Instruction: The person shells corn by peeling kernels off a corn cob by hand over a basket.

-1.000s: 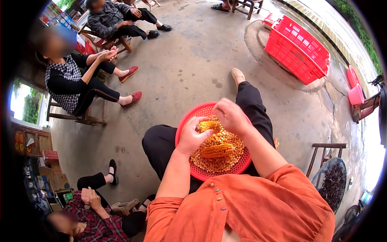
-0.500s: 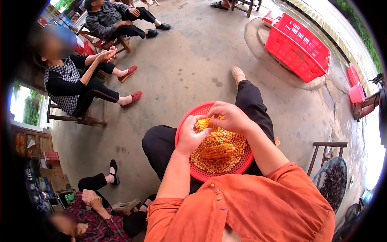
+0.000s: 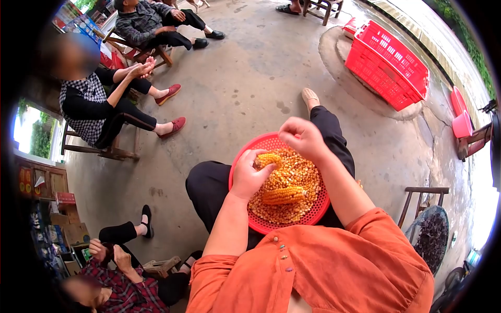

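Observation:
My left hand [image 3: 247,176] is closed on a corn cob [image 3: 270,159] with yellow kernels, holding it over the left side of a red perforated basket [image 3: 252,221]. The basket rests on my lap. Loose corn kernels [image 3: 284,213] cover its bottom, and a second corn cob [image 3: 284,195] lies on top of them. My right hand [image 3: 302,138] is raised above the basket's far rim, apart from the held cob. Its fingers are curled and slightly blurred, so whatever they may hold is hidden.
Red plastic crates [image 3: 386,65] stand ahead to the right. People sit on the left, one in a checked top [image 3: 83,107], another in a plaid shirt [image 3: 104,279] nearer me. A wooden chair [image 3: 427,190] and a round dark-topped seat [image 3: 432,235] are at my right.
My right hand has come away from the cob, moving up and right, so more of the cob shows. My left hand still grips it. The plaid-shirted person's hands have parted.

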### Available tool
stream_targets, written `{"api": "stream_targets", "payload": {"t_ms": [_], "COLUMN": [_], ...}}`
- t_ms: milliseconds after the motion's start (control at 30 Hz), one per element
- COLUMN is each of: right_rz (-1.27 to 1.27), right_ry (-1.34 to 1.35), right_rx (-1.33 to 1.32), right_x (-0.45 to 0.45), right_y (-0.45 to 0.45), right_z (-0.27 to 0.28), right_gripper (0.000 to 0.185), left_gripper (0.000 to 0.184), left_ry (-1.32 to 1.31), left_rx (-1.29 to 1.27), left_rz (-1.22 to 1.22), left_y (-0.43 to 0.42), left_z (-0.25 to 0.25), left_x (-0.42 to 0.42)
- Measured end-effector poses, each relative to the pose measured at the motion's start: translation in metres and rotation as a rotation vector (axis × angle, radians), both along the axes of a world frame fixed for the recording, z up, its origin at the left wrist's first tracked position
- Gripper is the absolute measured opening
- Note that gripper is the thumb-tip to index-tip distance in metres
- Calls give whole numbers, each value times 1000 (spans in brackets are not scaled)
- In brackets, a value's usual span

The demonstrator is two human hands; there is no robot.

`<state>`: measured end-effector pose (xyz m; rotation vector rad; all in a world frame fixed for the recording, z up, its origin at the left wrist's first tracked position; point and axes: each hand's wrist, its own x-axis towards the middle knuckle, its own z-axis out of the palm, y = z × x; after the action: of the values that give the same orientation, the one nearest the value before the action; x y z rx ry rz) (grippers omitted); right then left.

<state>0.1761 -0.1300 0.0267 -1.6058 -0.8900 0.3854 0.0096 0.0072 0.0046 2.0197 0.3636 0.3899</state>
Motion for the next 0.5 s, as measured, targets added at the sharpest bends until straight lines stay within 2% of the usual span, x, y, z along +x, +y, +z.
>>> {"api": "stream_targets", "payload": {"t_ms": [33,67,100,133,200,233,267,333,367,400,500], "right_rz": [-97,-197,-243,-287,-292,-289,-287,-240,-150,-30,200], "right_ry": [-105,-211,-467,-722,-654,-597,-538,48,222,403,614], "right_rx": [-126,-252,-276,-299,-327,-252,-177,-172,-97,-73,0], "right_x": [12,24,33,40,40,38,34,8,4,-9,-30], "right_y": [0,-3,-8,-12,-17,-19,-22,-24,-26,-28,-31], "right_z": [-1,-1,-5,-9,-18,-21,-24,-12,-33,-22,-13], "right_gripper": [10,12,12,12,6,6,6,10,15,20,36], "left_gripper": [39,38,37,37,38,41,41,45,47,47,47], "left_ry": [-3,-16,-27,-31,-38,-42,-40,-76,-101,-96,-156], "left_rx": [2,-164,-330,-328,-436,-582,-583,-850,-889,-890,-1011], "left_rz": [-3,8,18,13,24,-2,0,-19,-38,-43,-77], "left_y": [0,-1,-2,-1,4,4,4,3,5,5,6], "left_z": [1,2,3,1,-3,-3,-2,7,5,4,5], "left_x": [0,0,0,1,0,-1,-2,-2,-2,-3,-2]}}
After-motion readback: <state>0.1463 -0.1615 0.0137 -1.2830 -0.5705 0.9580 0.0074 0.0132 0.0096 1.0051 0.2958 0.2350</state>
